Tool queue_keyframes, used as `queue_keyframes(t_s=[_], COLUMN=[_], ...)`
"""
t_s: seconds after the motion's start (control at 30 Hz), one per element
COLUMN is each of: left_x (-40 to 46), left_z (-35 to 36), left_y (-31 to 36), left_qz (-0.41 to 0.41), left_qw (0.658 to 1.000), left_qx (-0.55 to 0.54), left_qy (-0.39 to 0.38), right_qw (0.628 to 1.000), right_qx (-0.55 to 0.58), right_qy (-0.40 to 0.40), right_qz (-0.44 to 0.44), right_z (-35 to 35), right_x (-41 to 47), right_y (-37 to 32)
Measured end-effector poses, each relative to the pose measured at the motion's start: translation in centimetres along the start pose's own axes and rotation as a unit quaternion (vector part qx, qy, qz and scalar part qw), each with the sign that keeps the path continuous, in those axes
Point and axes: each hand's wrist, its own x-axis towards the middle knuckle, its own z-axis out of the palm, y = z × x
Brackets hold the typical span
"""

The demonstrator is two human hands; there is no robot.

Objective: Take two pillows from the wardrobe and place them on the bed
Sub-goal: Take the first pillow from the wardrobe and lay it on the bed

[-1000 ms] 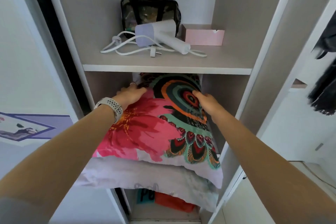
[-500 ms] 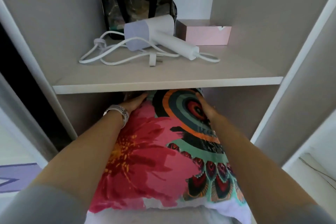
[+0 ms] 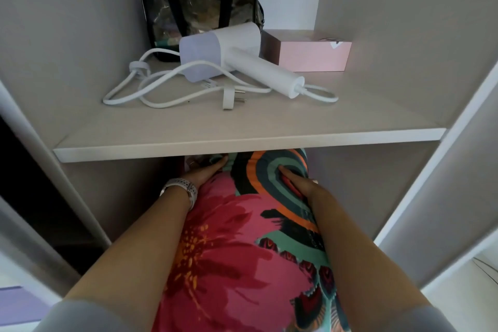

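A pillow (image 3: 229,259) with a pink flower and a green, orange and black peacock print lies in the wardrobe compartment under a shelf (image 3: 242,144). Its far end runs beneath the shelf edge. My left hand (image 3: 203,174), a white watch on its wrist, holds the pillow's far left end, and the shelf partly hides its fingers. My right hand (image 3: 295,182) grips the far right side, its fingers dug into the fabric. Both forearms lie along the pillow's sides. No second pillow shows in this view.
On the shelf above lie a white hair dryer (image 3: 234,51) with a coiled cable and plug, a clear black-trimmed bag (image 3: 199,5) and a pink box (image 3: 310,55). Wardrobe walls (image 3: 404,197) close in on both sides. A dark gap (image 3: 32,197) opens at the left.
I have leaned closer to the wardrobe. Both hands slid from the pillow's top to its far end under the shelf. The pale pillow underneath has dropped out of view.
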Motion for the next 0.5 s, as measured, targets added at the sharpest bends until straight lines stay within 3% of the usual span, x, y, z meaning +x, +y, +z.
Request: queue_keyframes(t_s=[0.2,0.33,0.5], left_x=[2.1,2.3,1.9], left_z=[-0.1,-0.2,-0.1], left_y=[-2.0,-2.5,-2.9], left_qz=[-0.028,0.012,0.064], left_qw=[0.997,0.994,0.984], left_qx=[0.070,0.092,0.120], left_qy=[0.022,0.058,0.114], right_qw=[0.999,0.997,0.993], right_qx=[0.032,0.024,0.035], right_qy=[-0.026,-0.039,0.003], right_qz=[-0.008,-0.056,-0.114], right_z=[0.1,0.5,1.0], right_x=[1.3,0.8,0.5], right_y=[1.0,0.9,0.7])
